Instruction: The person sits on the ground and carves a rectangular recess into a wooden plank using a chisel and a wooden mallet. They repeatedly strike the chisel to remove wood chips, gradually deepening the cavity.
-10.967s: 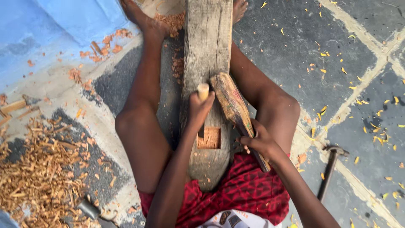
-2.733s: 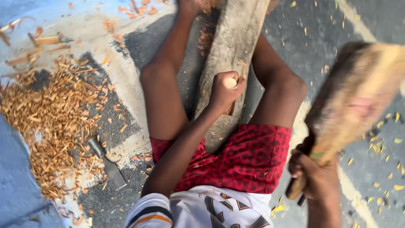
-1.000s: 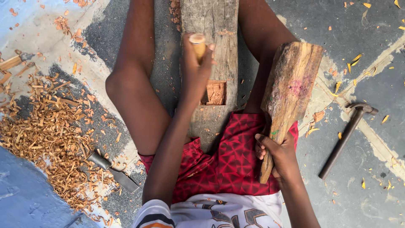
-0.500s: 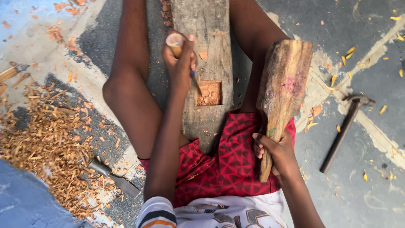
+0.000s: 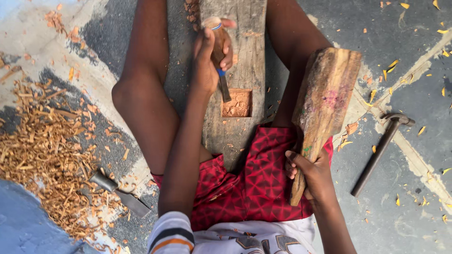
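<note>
I sit on the floor with a weathered wooden plank (image 5: 245,56) between my legs. A square recess (image 5: 237,103) with reddish fresh wood is cut into it. My left hand (image 5: 210,56) grips a wooden-handled chisel (image 5: 220,66), its blade tip resting at the recess's left edge. My right hand (image 5: 313,176) holds the handle of a heavy wooden mallet (image 5: 325,101), whose head is raised upright beside my right thigh, clear of the chisel.
A metal hammer (image 5: 380,150) lies on the grey floor at the right. A second chisel (image 5: 120,193) lies at the left beside a large heap of wood shavings (image 5: 42,150). Small chips are scattered over the floor.
The mallet came down from a high swing at the right and is now held upright by my thigh. My left hand has shifted the chisel toward the recess's left edge.
</note>
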